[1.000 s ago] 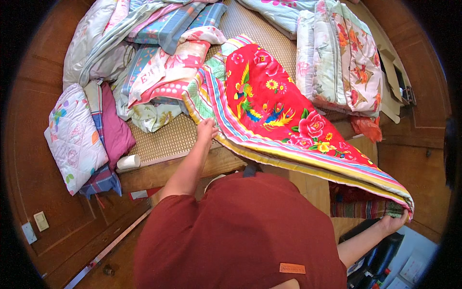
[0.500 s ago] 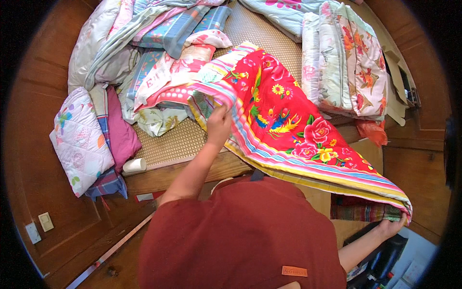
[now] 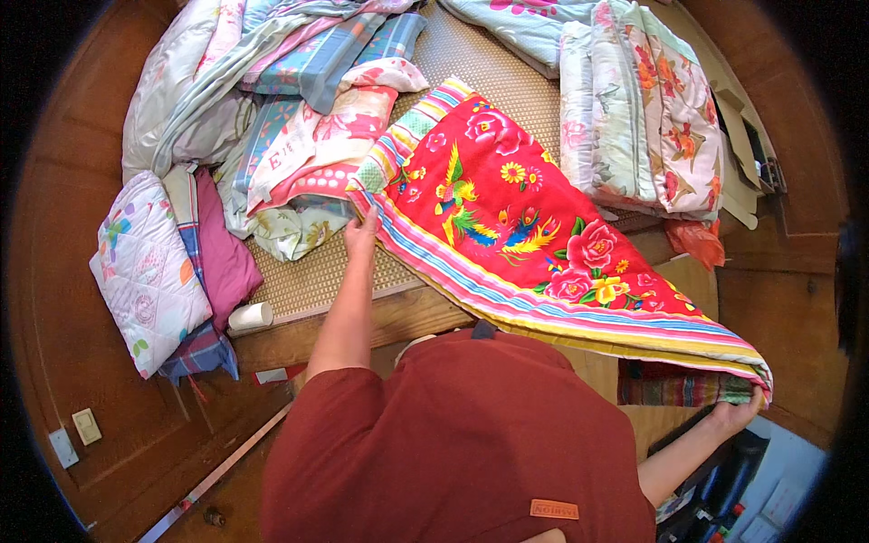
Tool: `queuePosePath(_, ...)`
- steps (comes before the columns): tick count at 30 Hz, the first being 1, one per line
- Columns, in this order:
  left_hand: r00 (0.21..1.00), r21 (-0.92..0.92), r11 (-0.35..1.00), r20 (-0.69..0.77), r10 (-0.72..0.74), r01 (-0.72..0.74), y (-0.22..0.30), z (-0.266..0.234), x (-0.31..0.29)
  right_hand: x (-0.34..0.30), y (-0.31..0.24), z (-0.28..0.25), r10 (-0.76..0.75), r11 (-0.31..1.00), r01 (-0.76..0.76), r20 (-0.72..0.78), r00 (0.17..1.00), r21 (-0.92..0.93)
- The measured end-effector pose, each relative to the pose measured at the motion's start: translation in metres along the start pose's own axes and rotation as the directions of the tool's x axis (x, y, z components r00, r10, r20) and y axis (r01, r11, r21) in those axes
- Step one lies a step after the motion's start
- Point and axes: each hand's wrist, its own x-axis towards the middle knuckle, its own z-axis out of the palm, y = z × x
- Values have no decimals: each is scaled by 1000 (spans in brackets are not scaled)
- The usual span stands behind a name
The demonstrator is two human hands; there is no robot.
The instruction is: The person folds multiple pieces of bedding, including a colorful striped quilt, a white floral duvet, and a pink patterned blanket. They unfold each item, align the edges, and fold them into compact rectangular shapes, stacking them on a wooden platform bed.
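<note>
A red quilt (image 3: pixel 507 190) with flowers, colourful birds and a striped border stretches diagonally before me, partly on the woven mat (image 3: pixel 489 54) and partly over the wooden bed edge. At its near left corner, my left hand (image 3: pixel 361 232) is closed on the striped border. Far to the right, my right hand (image 3: pixel 735 414) grips the opposite end, where the cloth folds over and its striped underside hangs down. Some fingers of both hands are hidden by the fabric.
Folded floral quilts (image 3: pixel 634 118) stand at the right beside an open cardboard box (image 3: pixel 738 149). Piled bedding (image 3: pixel 308 72) fills the left. A white quilted bundle (image 3: pixel 149 271) lies at the bed's left end, near a white roll (image 3: pixel 251 316). A wooden edge (image 3: pixel 398 317) runs in front.
My left hand has moved left and slightly down along the quilt's border, and the left part now lies flatter and more spread. My right hand has barely moved.
</note>
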Motion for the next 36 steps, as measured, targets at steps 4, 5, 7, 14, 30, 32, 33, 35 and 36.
queuePosePath(4,991,194,976,-101,-82,101,5,22,4,-13,6,16,-23,998,21,-33,999,-66)
queuePosePath(5,982,214,960,-80,-168,182,22,32,-7,-14,6,15,-20,999,20,-7,1000,-48)
queuePosePath(7,982,309,934,-10,-188,182,16,38,-7,-16,5,21,-41,997,41,-2,999,-66)
queuePosePath(14,734,413,608,339,589,-679,198,128,14,0,21,52,-124,992,125,125,984,-3)
queuePosePath(30,592,798,450,-149,792,-401,304,-217,97,-128,50,158,127,974,146,952,280,-172)
queuePosePath(32,684,587,532,51,728,-610,234,-217,83,-149,71,178,261,912,274,947,189,-306)
queuePosePath(33,782,551,607,145,606,-572,205,-190,58,-159,79,187,324,881,316,936,139,-352)
queuePosePath(35,845,595,606,302,441,-528,168,-134,-7,-177,94,204,426,828,375,903,61,-416)
queuePosePath(36,833,639,538,370,412,-550,156,-106,-45,-185,97,211,434,826,380,900,43,-416)
